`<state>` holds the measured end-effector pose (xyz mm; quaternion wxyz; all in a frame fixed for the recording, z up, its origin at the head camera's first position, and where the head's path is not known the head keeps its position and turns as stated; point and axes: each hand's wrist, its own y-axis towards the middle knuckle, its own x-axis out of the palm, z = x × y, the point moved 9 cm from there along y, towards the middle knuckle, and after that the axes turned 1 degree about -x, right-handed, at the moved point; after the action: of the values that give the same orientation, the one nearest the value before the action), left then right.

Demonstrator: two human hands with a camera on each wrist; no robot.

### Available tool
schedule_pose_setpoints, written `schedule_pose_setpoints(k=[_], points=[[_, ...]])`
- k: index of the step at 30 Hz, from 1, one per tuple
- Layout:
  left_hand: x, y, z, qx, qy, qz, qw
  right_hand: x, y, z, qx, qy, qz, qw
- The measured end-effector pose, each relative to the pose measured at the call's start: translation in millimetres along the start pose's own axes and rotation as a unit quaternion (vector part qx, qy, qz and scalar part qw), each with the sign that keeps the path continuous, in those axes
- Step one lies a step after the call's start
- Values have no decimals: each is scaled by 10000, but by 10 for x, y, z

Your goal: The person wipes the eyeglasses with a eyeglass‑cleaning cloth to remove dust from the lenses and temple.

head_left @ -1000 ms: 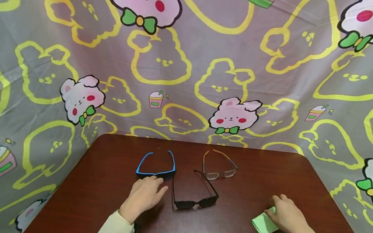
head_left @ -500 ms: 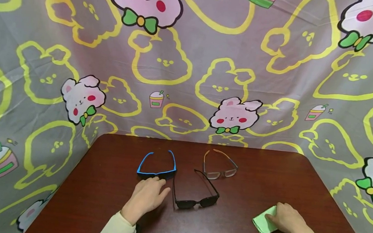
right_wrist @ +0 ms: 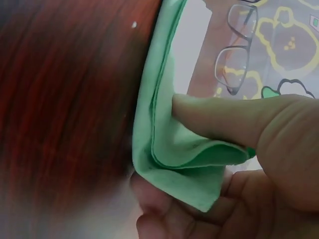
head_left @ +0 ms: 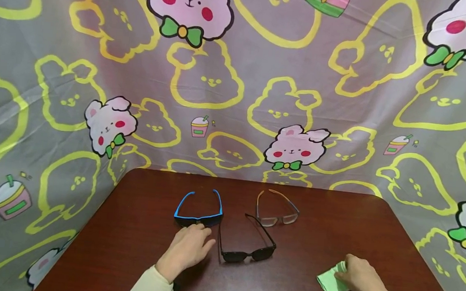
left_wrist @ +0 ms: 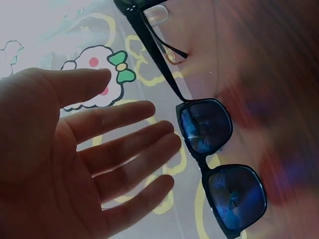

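In the head view my left hand (head_left: 186, 250) lies with relaxed, nearly straight fingers at the front of the blue-armed sunglasses (head_left: 211, 220). From the left wrist, the dark lenses (left_wrist: 238, 199) of that pair show just beyond the fingertips; the hand holds nothing. My right hand (head_left: 363, 278) pinches a folded green cloth (head_left: 330, 284) at the right of the table. The right wrist view has the thumb on top of the cloth (right_wrist: 159, 124), fingers beneath. Black sunglasses (head_left: 235, 256) with spread arms lie right of my left hand.
Clear-lensed glasses (head_left: 270, 221) with orange-tipped arms lie farther back, behind the black sunglasses. All of it rests on a dark red-brown table (head_left: 287, 289). A patterned curtain (head_left: 238, 86) hangs at the table's back and along both sides.
My right hand's fingers have drawn in at the cloth's far right edge and now pinch it. The left hand stays by the blue-armed sunglasses. The head view has shifted slightly.
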<state>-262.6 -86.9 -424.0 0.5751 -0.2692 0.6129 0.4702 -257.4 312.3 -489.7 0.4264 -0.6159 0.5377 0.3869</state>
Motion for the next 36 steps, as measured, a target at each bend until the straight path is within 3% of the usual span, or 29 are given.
schedule_pose_setpoints(k=[9, 16, 20, 23, 31, 36], points=[[53, -6, 157, 829, 2, 87, 9965, 47, -58, -86, -25, 449, -79, 9990], [148, 19, 292, 1434, -100, 52, 9896, -155, -164, -298, -360, 477, 817, 9949], [224, 38, 364, 1600, -208, -151, 9868, -282, -206, -430, -607, 542, 1233, 9890], [244, 43, 404, 1666, -165, -130, 9858, -337, -213, -478, -635, 557, 1387, 9867], [280, 34, 422, 1682, -199, -86, 9855, -358, -223, -502, -542, 638, 1407, 9865], [293, 25, 448, 1790, -374, -220, 9829, -375, -221, -498, -548, 642, 1445, 9859]])
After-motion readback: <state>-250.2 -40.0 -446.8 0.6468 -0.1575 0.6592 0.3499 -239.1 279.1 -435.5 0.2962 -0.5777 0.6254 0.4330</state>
